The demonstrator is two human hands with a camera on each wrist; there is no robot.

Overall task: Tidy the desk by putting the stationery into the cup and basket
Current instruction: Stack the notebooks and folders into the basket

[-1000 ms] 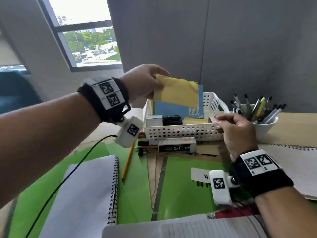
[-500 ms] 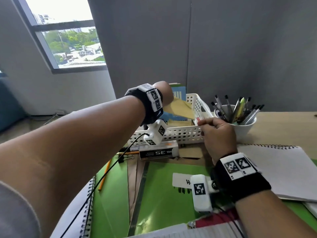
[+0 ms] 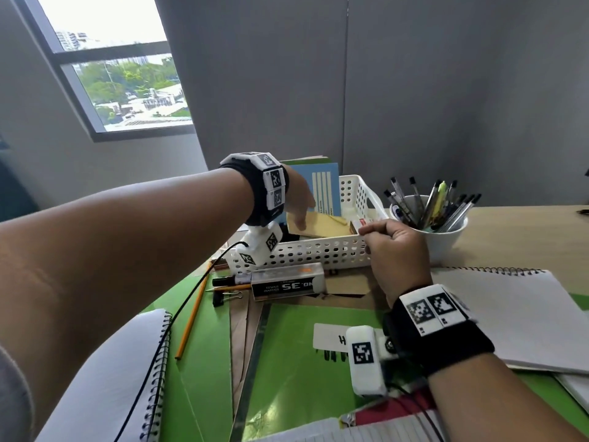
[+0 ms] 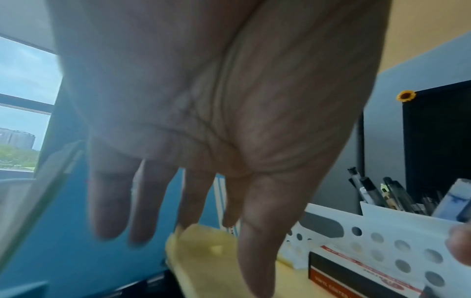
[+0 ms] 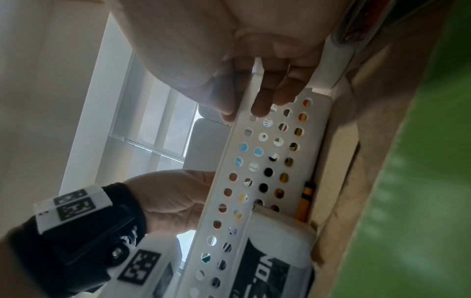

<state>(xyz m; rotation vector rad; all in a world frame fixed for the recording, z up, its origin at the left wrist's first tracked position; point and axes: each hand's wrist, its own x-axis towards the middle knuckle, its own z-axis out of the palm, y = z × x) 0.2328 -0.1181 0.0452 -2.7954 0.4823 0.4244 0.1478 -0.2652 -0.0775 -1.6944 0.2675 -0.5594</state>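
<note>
The white perforated basket (image 3: pixel 306 250) stands at the back of the desk, beside a white cup (image 3: pixel 443 237) full of pens (image 3: pixel 436 202). A yellow paper (image 3: pixel 322 226) lies flat inside the basket, in front of an upright blue notebook (image 3: pixel 325 186). My left hand (image 3: pixel 301 202) hovers just over that paper. In the left wrist view its fingers (image 4: pixel 109 201) hang straight above the yellow paper (image 4: pixel 203 262) and hold nothing. My right hand (image 3: pixel 389 240) pinches the basket's front rim at its right corner, with its fingers (image 5: pixel 257 100) curled over the rim of the basket (image 5: pixel 262 161).
A staples box (image 3: pixel 287 283), a black marker (image 3: pixel 226 280), a binder clip (image 3: pixel 226 297) and a pencil (image 3: pixel 192 317) lie in front of the basket. Green folders (image 3: pixel 287 362) and spiral notebooks (image 3: pixel 516 314) cover the near desk. A small red and white box (image 3: pixel 358 224) sits in the basket.
My left hand has carried the yellow paper down into the basket and let go of it. My right hand has stayed on the basket's rim.
</note>
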